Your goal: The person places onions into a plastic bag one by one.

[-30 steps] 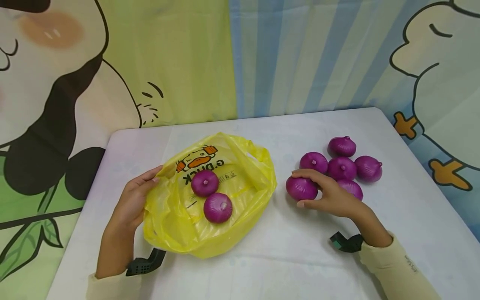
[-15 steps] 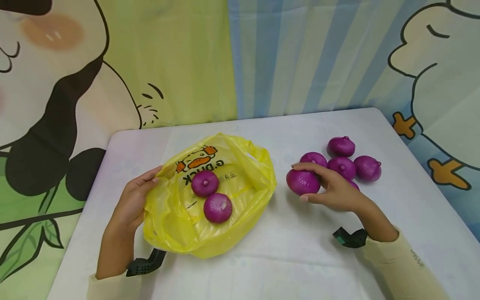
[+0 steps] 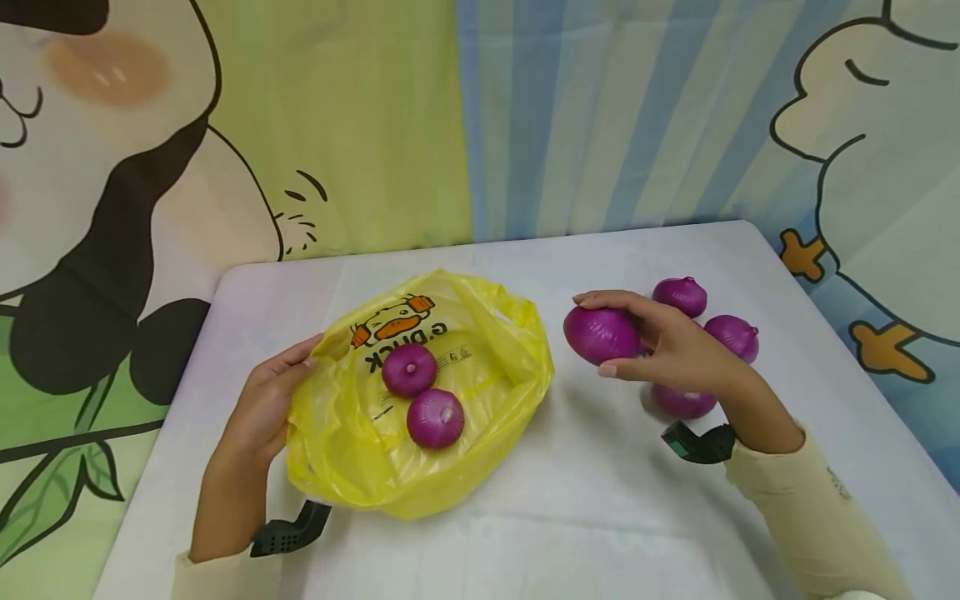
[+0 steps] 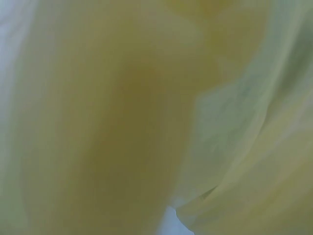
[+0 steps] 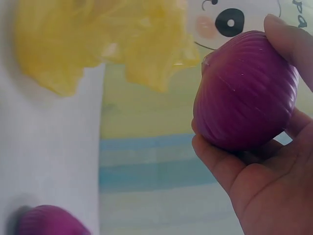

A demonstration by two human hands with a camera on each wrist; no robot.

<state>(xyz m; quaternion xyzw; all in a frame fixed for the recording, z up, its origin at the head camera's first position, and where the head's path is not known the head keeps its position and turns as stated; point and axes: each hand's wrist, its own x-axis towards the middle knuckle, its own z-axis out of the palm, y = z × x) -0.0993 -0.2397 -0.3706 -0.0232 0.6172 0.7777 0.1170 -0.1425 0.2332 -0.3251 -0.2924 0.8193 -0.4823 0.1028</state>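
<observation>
My left hand (image 3: pixel 264 408) pinches the left rim of a yellow plastic bag (image 3: pixel 495 375) with a duck print, its mouth spread wide. Inside the bag two purple onions lie touching: an upper onion (image 3: pixel 409 369) and a lower onion (image 3: pixel 436 418). Bag film fills the left wrist view, blurred. To the right of the bag, my right hand (image 3: pixel 675 346) grips another purple onion (image 3: pixel 602 335) between thumb and fingers, raised above the table. The right wrist view shows this held onion (image 5: pixel 247 93) up close, apart from the bag.
Loose onions lie on the white table (image 3: pixel 555 500) around and below my right hand: a back onion (image 3: pixel 679 297), a right onion (image 3: pixel 732 336) and a front onion (image 3: pixel 684 402). My hand hides others. A printed curtain (image 3: pixel 525 117) stands behind the table.
My right hand has lifted the onion off the table and up, away from the loose onions. The left hand and the bag have stayed in place.
</observation>
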